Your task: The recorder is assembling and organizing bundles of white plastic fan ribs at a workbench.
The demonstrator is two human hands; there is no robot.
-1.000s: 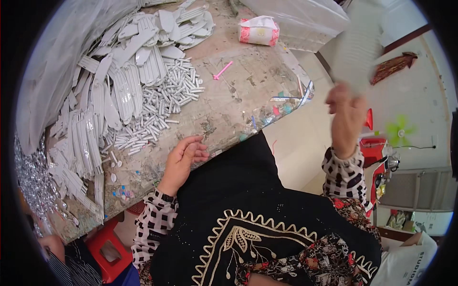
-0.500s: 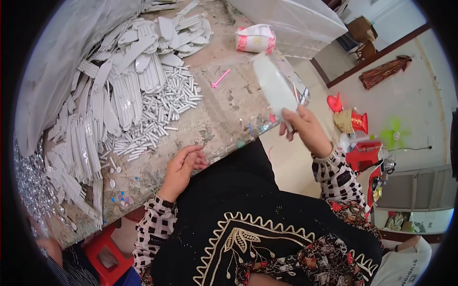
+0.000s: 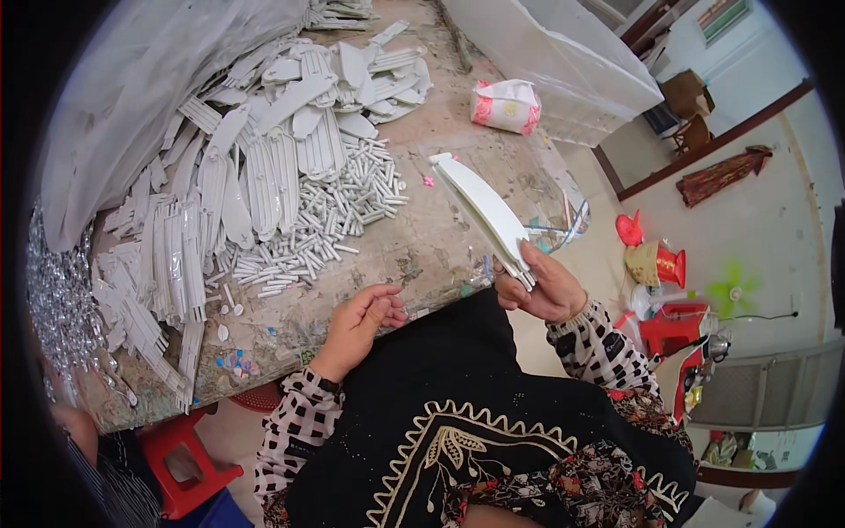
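My right hand point(image 3: 547, 286) grips the lower end of a long, curved white plastic piece point(image 3: 482, 209), thumb on its face. Seen partly edge-on, the piece looks like several thin layers together, tilted up to the left over the table. My left hand point(image 3: 359, 327) is at the table's front edge, fingers loosely curled and apart, with nothing in it. Left of it lies a pile of small silvery-white tubes point(image 3: 330, 211). Beyond them is a heap of similar long white plastic pieces point(image 3: 264, 172), some stacked in rows.
A tissue pack point(image 3: 506, 106) lies at the far right of the worn table point(image 3: 422, 233). Clear plastic sheeting point(image 3: 132, 97) rises at the left, beside shiny silvery bits point(image 3: 66, 308). A red stool point(image 3: 180, 462) stands below; another person's arm point(image 3: 75, 431) shows at lower left.
The white piece has turned from showing its broad face to partly edge-on, and my right hand has moved slightly left and lower. The whole view has shifted a little; my left hand remains empty.
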